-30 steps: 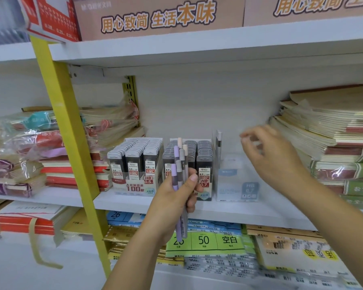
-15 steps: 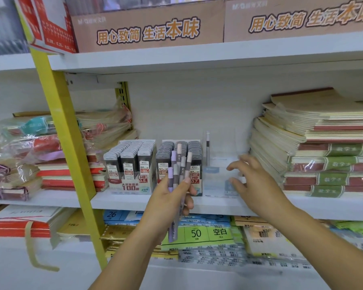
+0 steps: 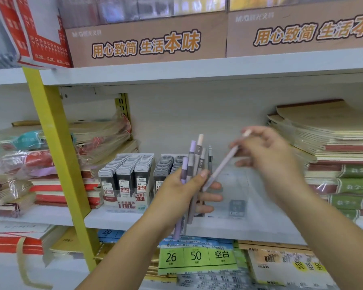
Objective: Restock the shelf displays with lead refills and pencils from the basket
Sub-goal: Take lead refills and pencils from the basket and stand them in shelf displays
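Observation:
My left hand grips a bundle of purple, grey and peach mechanical pencils, held upright in front of the middle shelf. My right hand pinches a single pale pencil, slanted with its lower tip by the bundle; the hand is motion-blurred. Behind the hands stand two display boxes of lead refills, the 0.5 one and a second one partly hidden by my left hand. A clear plastic pencil display box stands to their right with one pencil upright in it.
Stacks of notebooks fill the shelf's right side, and wrapped notebook packs lie at the left past a yellow upright. Brown display cartons stand on the shelf above. Paper packs and green labels sit on the lower shelf.
My right hand has come back from the clear display box and now holds one pencil beside the bundle. The left hand has lifted the bundle slightly. The camera has moved closer.

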A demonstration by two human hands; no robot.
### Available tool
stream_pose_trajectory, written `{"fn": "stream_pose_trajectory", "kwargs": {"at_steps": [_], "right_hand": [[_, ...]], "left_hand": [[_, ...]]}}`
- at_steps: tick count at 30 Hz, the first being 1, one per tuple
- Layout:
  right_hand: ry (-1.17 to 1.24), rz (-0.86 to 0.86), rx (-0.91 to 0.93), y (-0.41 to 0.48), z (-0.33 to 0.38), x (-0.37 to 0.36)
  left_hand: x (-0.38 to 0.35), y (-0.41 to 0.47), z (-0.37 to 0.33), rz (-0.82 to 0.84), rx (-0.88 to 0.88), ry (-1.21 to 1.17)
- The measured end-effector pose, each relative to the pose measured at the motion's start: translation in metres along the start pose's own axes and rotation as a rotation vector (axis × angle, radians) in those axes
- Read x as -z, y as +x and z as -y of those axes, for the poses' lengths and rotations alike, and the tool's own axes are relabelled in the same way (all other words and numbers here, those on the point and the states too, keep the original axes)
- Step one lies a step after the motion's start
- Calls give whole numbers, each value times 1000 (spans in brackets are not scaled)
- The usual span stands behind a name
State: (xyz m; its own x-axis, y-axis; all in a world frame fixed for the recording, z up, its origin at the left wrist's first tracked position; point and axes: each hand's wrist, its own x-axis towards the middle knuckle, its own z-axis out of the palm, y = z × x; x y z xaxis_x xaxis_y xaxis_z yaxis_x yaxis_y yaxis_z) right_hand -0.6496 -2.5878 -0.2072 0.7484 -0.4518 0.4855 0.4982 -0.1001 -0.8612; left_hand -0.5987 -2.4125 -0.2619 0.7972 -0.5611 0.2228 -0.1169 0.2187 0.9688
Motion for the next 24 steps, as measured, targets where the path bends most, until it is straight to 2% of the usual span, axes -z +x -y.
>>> {"fn": "stream_pose_trajectory", "kwargs": {"at_steps": [1,3,8,10,18,24], "right_hand": [[-7,-73,63,10,4,7],[-124,-70,171,30,6,17],[-662,178,251,65,-18,10],[-774,248,278,73,-29,5],[-850,312,243,86,-58,1],[-847,278,273,83,-60,-4]], "left_hand": [[1,2,-3,-41,-16,54],[4,4,-5,-122,-68,178],[-2,7,1,-189,-143,301],[-4,8,5,-187,-132,329],[1,8,19,-169,-91,290],[2,8,22,-152,-74,238]]}}
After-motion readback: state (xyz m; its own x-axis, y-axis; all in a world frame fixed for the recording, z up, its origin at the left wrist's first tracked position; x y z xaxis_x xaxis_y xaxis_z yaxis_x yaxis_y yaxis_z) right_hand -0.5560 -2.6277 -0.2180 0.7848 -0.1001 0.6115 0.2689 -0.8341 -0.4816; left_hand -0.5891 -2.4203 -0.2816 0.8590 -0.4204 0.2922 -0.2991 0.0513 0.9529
